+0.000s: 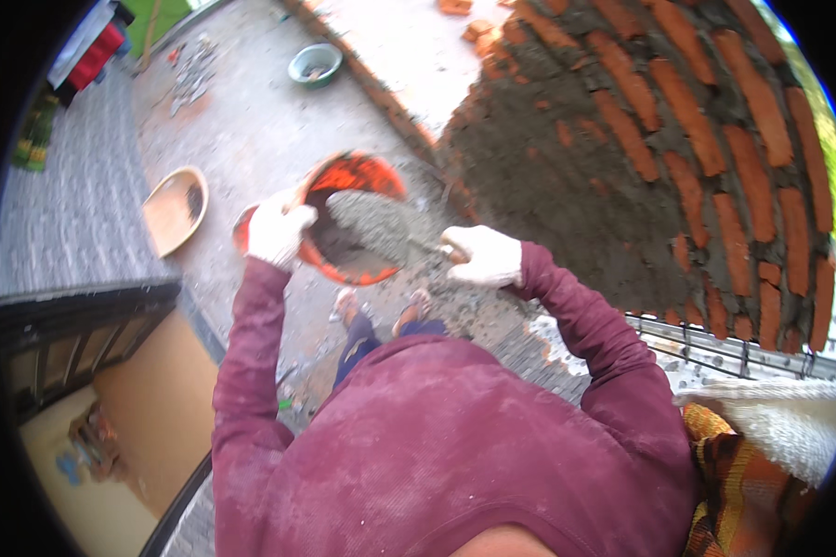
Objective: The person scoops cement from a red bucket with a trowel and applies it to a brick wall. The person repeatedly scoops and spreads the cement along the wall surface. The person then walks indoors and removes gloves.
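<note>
In the middle of the head view, my left hand (279, 229) in a white glove is closed on the rim of an orange bucket (381, 174), which is tilted so its inside shows. Grey mortar (367, 218) is heaped on a trowel (422, 245) at the bucket's mouth. My right hand (485, 255), also gloved in white, grips the trowel by its handle. The heap hides most of the blade. To the right of my hand rises a brick wall (697, 121), its lower left part coated with wet grey mortar (539, 176).
A pale green basin (333, 76) sits on the concrete floor ahead, and a tan basin (158, 243) lies left of the bucket. A low brick edge (390, 107) runs toward the wall. Metal bars (692, 348) and sacks (771, 399) lie at the right. Rubble (193, 74) is scattered far left.
</note>
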### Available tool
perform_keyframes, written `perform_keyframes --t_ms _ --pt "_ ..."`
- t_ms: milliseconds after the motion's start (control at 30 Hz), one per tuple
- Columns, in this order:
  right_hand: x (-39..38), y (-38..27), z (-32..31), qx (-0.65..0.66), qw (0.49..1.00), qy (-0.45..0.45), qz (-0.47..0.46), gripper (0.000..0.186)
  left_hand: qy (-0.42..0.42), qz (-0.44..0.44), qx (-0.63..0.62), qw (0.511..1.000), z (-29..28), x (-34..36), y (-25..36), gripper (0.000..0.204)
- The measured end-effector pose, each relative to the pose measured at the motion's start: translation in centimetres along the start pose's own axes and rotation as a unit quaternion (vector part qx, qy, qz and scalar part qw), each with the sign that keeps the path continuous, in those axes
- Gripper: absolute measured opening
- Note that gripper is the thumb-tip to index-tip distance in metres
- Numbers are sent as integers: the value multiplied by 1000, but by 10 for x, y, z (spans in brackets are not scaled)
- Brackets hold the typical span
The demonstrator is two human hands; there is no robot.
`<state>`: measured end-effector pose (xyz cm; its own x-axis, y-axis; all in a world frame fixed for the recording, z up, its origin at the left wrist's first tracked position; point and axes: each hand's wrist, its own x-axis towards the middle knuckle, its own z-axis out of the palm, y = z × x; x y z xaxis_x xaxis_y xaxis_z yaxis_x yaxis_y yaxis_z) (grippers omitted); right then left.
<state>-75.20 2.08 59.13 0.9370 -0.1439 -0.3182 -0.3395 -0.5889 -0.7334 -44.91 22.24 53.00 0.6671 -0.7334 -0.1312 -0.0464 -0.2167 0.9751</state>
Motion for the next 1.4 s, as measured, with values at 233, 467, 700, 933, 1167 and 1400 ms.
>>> perform_keyframes --t_ms 233,467,700,933,1167,1400 --pt "-37 -72 -110 80 981 -167 -54 38 65 -49 -5 997 -23 -30 -76 43" --pt "-77 -2 -252 393 903 44 167 26 139 -135 231 953 -34 -63 -90 51" --pt "-201 -114 -287 166 934 263 177 33 122 -113 255 952 -59 -70 -51 46" --pt "-58 -65 -38 -280 955 57 75 26 -36 -3 245 969 -30 -30 22 52" --pt "36 -44 29 -395 882 169 192 17 -97 224 242 939 39 -4 110 35" --pt "20 8 39 -203 960 70 180 19 -196 178 61 962 83 36 101 39"
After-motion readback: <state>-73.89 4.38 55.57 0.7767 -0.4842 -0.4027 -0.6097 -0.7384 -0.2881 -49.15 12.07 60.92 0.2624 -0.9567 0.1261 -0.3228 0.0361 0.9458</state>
